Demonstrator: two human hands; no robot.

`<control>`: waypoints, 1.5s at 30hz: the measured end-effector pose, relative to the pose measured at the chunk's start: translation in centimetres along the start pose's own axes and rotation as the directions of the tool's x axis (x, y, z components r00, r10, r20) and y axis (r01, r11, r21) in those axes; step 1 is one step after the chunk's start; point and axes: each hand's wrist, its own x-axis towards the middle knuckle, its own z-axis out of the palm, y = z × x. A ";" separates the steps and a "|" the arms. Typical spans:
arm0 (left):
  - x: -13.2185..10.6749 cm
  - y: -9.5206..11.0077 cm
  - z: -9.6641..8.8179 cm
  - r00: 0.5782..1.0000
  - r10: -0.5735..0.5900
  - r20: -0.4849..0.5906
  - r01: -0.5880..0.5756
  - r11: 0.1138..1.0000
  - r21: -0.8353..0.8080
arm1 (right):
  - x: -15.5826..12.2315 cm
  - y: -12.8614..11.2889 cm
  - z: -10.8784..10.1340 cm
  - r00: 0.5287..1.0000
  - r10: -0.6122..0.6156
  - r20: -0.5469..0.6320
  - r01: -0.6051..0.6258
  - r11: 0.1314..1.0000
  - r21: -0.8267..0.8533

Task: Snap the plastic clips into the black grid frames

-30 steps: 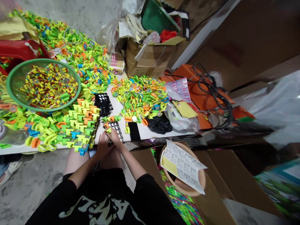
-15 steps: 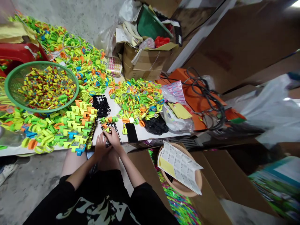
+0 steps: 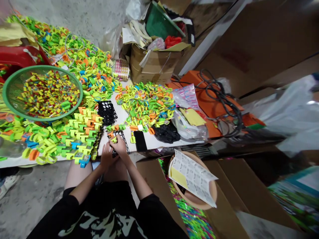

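My right hand [image 3: 120,146] is over a black plastic grid frame [image 3: 122,134] at the table's front edge, thumb and fingers closed on a small yellow toy watch [image 3: 114,140]. Beside it my left hand [image 3: 107,156] rests with its fingers stretched out along the frame's near left side; its fingertips come close to the toy watch. An orange toy watch [image 3: 111,134] sits at the frame's far left corner. Left of my hands stands a stack of frames filled with toy watches [image 3: 83,134] in yellow, green, orange and blue. Several bare black frames [image 3: 107,113] lie behind.
Loose toy watches [image 3: 147,101] are heaped across the table. A green basket [image 3: 80,96] of small yellow and red pieces stands left. To the right are a black phone [image 3: 140,141], a black plastic bag [image 3: 165,132] and a cardboard box [image 3: 154,66]. A round tub [image 3: 211,189] stands lower right.
The view has shifted slightly. My right fingers have moved a little around the yellow toy watch; my left hand stays in nearly the same place.
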 end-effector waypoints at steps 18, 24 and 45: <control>-0.2 -0.2 0.6 1.000 -0.016 0.020 0.016 1.000 0.002 | 1.3 -1.0 -0.2 0.999 0.028 0.024 -0.024 0.990 -0.140; 0.1 0.4 -0.4 1.000 -0.014 0.006 0.014 1.000 0.003 | 1.5 1.5 -1.9 0.991 0.005 0.130 -0.012 0.999 0.050; 0.1 0.6 -1.6 1.000 0.012 0.010 -0.012 1.000 -0.018 | 5.0 11.7 -9.0 0.945 -0.273 0.178 0.321 0.874 -0.365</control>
